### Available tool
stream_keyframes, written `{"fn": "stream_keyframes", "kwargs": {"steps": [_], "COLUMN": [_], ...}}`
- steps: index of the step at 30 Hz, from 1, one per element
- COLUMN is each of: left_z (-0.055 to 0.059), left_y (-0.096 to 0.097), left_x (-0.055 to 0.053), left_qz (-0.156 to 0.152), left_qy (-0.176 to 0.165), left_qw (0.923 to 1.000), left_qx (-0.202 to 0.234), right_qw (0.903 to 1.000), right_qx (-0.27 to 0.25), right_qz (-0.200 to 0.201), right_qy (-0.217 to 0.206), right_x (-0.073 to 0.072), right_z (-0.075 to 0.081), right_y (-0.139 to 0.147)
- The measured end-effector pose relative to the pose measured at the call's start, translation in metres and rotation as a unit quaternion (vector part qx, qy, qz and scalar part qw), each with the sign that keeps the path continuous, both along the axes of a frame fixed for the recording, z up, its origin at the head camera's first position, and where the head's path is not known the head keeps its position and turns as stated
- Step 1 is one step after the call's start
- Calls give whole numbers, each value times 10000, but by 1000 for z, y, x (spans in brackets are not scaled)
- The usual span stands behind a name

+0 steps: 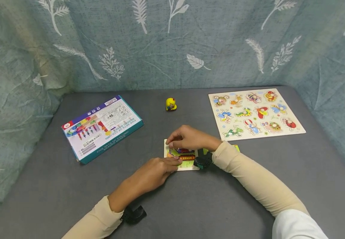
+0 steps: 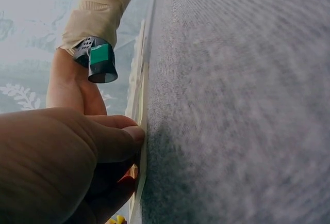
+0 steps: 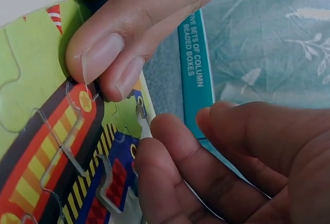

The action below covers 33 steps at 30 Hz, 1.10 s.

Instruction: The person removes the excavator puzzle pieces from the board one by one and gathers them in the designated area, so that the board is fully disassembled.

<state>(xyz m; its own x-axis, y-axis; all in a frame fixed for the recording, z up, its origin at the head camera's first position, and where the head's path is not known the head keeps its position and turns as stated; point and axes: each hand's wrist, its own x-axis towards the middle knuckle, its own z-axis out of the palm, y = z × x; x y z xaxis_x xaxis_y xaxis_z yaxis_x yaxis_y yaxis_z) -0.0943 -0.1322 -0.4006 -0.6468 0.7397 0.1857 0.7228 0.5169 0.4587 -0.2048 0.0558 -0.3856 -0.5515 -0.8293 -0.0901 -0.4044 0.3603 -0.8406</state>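
In the head view a small jigsaw board (image 1: 187,167) with a pale border and a vehicle picture lies at the table's middle. My left hand (image 1: 159,169) rests on its near left part, fingertips (image 3: 103,53) on the picture and thumb (image 2: 135,133) at the border. The right hand (image 1: 187,137) bends over the far left corner. Its lower fingertips meet a blue puzzle piece (image 3: 121,157), whose pale side edges show beside a gap. I cannot tell whether they pinch it. The rest of the picture is partly hidden beneath both hands.
A beaded-boxes carton (image 1: 103,129) lies to the left. A yellow toy figure (image 1: 171,104) stands behind the hands. Back right lies a large insect puzzle board (image 1: 256,114). A green-yellow edge (image 1: 236,148) peeks out beyond the right forearm. Fabric (image 1: 172,46) hangs behind the table.
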Motion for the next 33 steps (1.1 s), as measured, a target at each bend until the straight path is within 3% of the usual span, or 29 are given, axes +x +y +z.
{"fn": "stream_keyframes", "kwargs": {"steps": [13, 33], "left_z": [-2, -2], "left_y": [0, 2], "left_x": [1, 3], "left_qz": [29, -8], "left_qy": [194, 437], "left_qw": [9998, 9985], "left_qx": [-78, -335], "right_qw": [9997, 9986], "right_qx": [175, -192], "right_qz": [109, 130], "right_qy": [99, -473], "right_x": [1, 4], "right_z": [-1, -7], "right_y": [-6, -4]}}
